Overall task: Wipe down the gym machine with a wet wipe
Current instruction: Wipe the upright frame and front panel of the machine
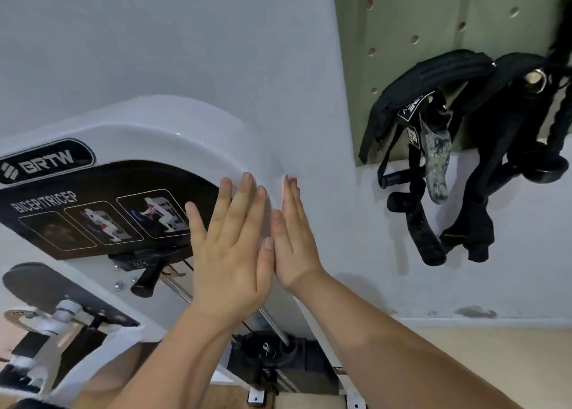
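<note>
Both hands are raised flat with straight fingers and hold nothing: the left hand (229, 253) lies over the curved white edge of the gym machine (161, 130), and the right hand (294, 247) stands just beside it at 3 o'clock, touching it at the thumb side. I cannot tell if the fingertips press the cover. The machine spreads from the hands toward 9 o'clock and carries a black label (93, 216) reading BRTW, while at 2 o'clock, well apart, black straps (448, 148) hang from a green pegboard (402, 21)
</note>
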### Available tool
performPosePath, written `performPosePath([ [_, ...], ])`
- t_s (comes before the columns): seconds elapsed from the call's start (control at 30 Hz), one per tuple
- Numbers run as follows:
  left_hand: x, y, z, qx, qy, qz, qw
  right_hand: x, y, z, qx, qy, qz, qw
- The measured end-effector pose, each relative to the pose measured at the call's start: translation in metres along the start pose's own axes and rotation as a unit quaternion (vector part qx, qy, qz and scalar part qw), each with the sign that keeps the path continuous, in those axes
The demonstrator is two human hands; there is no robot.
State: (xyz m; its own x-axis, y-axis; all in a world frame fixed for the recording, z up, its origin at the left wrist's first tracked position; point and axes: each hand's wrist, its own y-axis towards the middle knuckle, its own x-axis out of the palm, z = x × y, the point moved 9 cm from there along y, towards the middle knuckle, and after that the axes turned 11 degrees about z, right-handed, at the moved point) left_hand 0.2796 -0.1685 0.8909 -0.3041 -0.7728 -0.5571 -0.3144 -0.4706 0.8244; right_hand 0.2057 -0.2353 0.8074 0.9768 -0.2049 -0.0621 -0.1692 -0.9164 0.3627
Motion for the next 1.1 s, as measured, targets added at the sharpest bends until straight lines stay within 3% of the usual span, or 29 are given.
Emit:
performPosePath([
  [0.17, 0.039, -0.036, 0.025, 0.098, 0.104, -0.07, 0.987, 0.005, -0.051, 0.119, 0.153, 0.04, -0.082, 0.984],
  [0.3, 0.059, -0.054, 0.032, 0.103, 0.187, -0.111, 0.971, 0.006, -0.05, 0.165, 0.26, 0.073, -0.123, 0.955],
  [0.37, 0.06, -0.056, 0.032, 0.092, 0.201, -0.117, 0.968, 0.005, -0.026, 0.147, 0.225, 0.082, -0.112, 0.965],
  [0.5, 0.057, -0.052, 0.034, 0.081, 0.192, -0.109, 0.972, 0.002, -0.007, 0.061, 0.025, 0.081, -0.123, 0.989],
  [0.57, 0.054, -0.051, 0.034, 0.08, 0.189, -0.109, 0.973, 0.001, -0.028, 0.06, -0.044, 0.062, -0.125, 0.989],
  [0.63, 0.054, -0.052, 0.032, 0.077, 0.203, -0.13, 0.967, 0.006, -0.056, 0.1, -0.041, 0.027, -0.121, 0.991],
  [0.73, 0.055, -0.055, 0.038, 0.076, 0.245, -0.158, 0.954, 0.006, -0.072, 0.173, 0.103, 0.021, -0.115, 0.988],
  [0.83, 0.058, -0.057, 0.043, 0.069, 0.271, -0.173, 0.944, 0.008, -0.054, 0.183, 0.189, 0.06, -0.126, 0.972],
  [1.0, 0.058, -0.056, 0.043, 0.053, 0.256, -0.169, 0.95, 0.007, -0.013, 0.108, 0.078, 0.068, -0.107, 0.989],
  [1.1, 0.058, -0.056, 0.041, 0.05, 0.242, -0.169, 0.954, 0.005, -0.03, 0.103, 0.002, 0.044, -0.104, 0.994],
])
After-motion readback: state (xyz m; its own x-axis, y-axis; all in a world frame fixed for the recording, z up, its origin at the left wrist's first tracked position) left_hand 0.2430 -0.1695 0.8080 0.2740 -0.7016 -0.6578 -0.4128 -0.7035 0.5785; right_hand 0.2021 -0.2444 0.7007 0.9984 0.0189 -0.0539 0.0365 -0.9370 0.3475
